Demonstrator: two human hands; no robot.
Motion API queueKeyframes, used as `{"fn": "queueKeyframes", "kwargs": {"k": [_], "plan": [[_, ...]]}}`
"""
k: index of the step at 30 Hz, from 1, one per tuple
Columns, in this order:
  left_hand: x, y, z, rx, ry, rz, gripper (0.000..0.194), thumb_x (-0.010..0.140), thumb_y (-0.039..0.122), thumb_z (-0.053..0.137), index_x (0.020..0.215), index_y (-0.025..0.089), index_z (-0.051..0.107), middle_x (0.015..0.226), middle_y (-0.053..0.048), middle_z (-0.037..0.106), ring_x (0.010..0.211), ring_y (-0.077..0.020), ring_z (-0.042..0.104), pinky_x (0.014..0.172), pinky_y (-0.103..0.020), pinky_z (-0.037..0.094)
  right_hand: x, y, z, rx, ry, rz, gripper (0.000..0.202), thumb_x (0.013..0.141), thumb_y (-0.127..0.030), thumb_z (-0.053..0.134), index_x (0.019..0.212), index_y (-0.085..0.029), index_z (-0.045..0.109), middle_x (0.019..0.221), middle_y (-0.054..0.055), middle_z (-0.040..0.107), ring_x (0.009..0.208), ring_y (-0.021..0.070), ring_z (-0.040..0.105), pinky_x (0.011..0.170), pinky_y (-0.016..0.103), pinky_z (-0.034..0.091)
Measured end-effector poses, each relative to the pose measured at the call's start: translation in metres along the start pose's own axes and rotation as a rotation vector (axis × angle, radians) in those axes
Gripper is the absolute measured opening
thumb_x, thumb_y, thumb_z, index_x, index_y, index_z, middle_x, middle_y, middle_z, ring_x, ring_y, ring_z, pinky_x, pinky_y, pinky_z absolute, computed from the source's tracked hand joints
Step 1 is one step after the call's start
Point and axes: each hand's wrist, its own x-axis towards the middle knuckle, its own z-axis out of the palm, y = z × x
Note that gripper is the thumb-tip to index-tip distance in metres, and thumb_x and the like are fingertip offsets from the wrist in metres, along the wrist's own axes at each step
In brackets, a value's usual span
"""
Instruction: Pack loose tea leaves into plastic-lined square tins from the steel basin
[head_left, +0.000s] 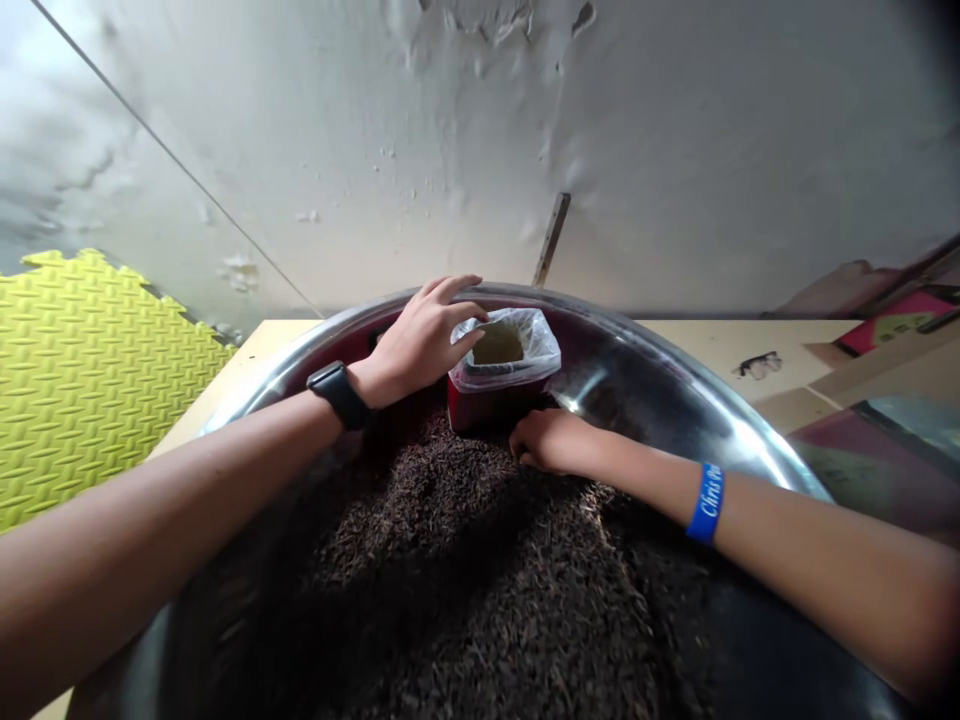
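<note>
Red box (480, 404) between left grip (412, 345), fingers apart, and right grip (553, 440), closure unclear

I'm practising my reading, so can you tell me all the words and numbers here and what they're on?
"Chris P", on the blue wristband; the letters after that are cut off or unclear.
Black watch: nothing I can read.
Red box: no readable words.
Pink thing at the right: too blurred to read.
</note>
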Motion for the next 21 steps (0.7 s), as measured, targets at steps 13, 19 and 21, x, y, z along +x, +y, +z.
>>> {"fn": "queueKeyframes", "kwargs": {"k": [13,19,21], "plan": [[0.003,0.004,-0.009,-0.071,-0.051,0.041,0.018,0.086,0.019,0.054,0.098,0.017,0.068,0.116,-0.007,0.062,0.109,-0.0188,0.056,0.098,-0.037,0.044,-0.007,-0.007,-0.027,0.338,0.179,-0.082,0.014,0.077,-0.023,0.060,0.084,-0.020,0.071,0.081,0.003,0.071,0.070,0.0162,0.062,0.059,0.025,0.040],[0.004,0.008,-0.011,-0.101,-0.180,0.068,0.018,0.088,0.025,0.054,0.094,0.019,0.069,0.093,-0.003,0.069,0.085,-0.0158,0.062,0.078,-0.030,0.048,-0.032,-0.006,-0.058,0.625,0.462,-0.191,0.013,0.079,-0.020,0.059,0.084,-0.016,0.070,0.076,0.002,0.069,0.066,0.0119,0.058,0.063,0.024,0.043],[0.005,0.012,-0.013,-0.112,-0.186,0.091,0.017,0.088,0.024,0.054,0.094,0.019,0.069,0.093,-0.003,0.070,0.084,-0.0156,0.062,0.077,-0.030,0.047,-0.037,-0.003,-0.064,0.653,0.569,-0.160,0.014,0.081,-0.024,0.059,0.086,-0.016,0.070,0.079,0.002,0.069,0.068,0.0131,0.059,0.065,0.026,0.044]]}}
